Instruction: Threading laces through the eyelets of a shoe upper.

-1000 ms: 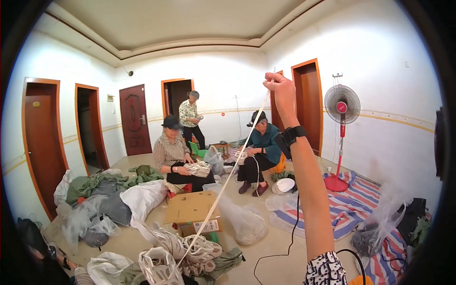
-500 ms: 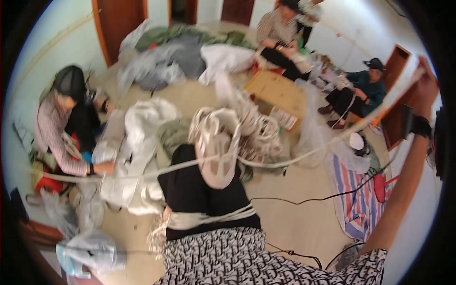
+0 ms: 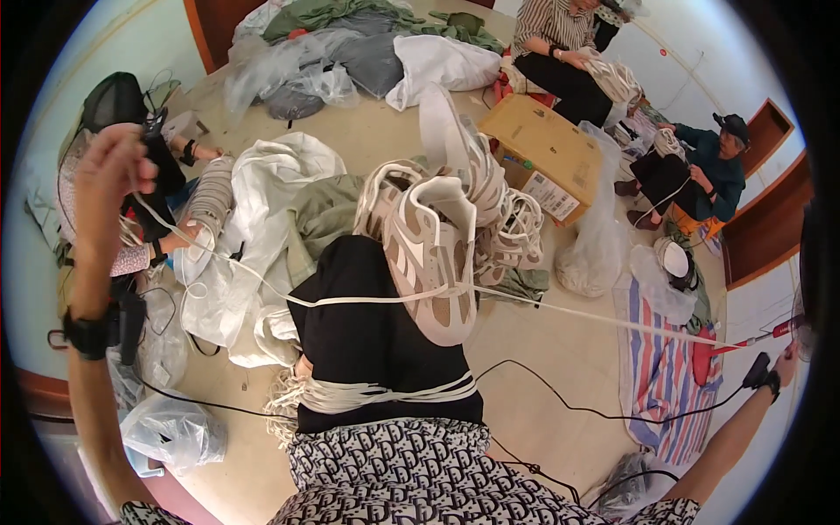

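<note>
A beige and white sneaker [image 3: 451, 319] stands toe toward me on my black-trousered knees. Through its lower front runs a white shoelace [image 3: 367, 300], stretched out to both sides. Raised at the left, my left hand [image 3: 118, 171] has its fingers closed on one length of it, which sags toward the shoe. At the far right my right hand [image 3: 787, 354] is closed at the other, tauter length; its fingers are partly dark at the picture's rim. A bundle of white laces [image 3: 376, 398] lies across my lap.
More sneakers [image 3: 516, 232] with laces sit behind the first one. A cardboard box [image 3: 547, 153] stands beyond them. White sacks [image 3: 289, 166] and plastic bags lie left; a striped sheet [image 3: 656, 367] and black cables [image 3: 560, 374] lie right. Several people sit around with shoes and laces.
My left hand has come into view, raised at the left with the lace. My right hand has dropped from high up at the right. The lace now runs straighter to the right.
</note>
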The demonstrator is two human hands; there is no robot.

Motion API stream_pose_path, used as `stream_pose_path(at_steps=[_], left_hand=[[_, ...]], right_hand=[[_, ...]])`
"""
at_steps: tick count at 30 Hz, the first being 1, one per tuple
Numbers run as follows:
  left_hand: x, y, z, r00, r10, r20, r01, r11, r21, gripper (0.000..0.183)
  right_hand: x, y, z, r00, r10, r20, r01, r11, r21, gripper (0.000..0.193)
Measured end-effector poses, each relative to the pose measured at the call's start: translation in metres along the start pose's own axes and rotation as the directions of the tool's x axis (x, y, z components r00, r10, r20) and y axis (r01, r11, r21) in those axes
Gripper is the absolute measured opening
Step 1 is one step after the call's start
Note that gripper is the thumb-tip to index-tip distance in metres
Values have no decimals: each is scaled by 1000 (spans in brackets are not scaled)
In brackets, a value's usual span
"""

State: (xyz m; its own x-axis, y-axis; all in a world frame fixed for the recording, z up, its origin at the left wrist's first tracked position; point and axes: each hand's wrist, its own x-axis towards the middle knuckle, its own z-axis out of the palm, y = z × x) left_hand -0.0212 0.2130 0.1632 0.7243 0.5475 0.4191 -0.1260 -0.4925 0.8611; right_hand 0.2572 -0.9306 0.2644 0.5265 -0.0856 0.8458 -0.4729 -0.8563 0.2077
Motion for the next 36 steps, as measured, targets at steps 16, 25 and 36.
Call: stream_pose_path(at_steps=[16,25,36], left_hand=[[-98,-78,302,370,474,799,-890,427,159,9],[-94,-84,287,390,459,799,-864,482,145,12],[-118,-63,226,876,-334,349,440,849,-292,10]], right_hand=[[15,-116,41,949,89,304,-300,-49,953,37],[-68,10,52,978,55,203,-91,981,170,52],[-230,-480,-94,569,-657,494,-540,154,827,19]])
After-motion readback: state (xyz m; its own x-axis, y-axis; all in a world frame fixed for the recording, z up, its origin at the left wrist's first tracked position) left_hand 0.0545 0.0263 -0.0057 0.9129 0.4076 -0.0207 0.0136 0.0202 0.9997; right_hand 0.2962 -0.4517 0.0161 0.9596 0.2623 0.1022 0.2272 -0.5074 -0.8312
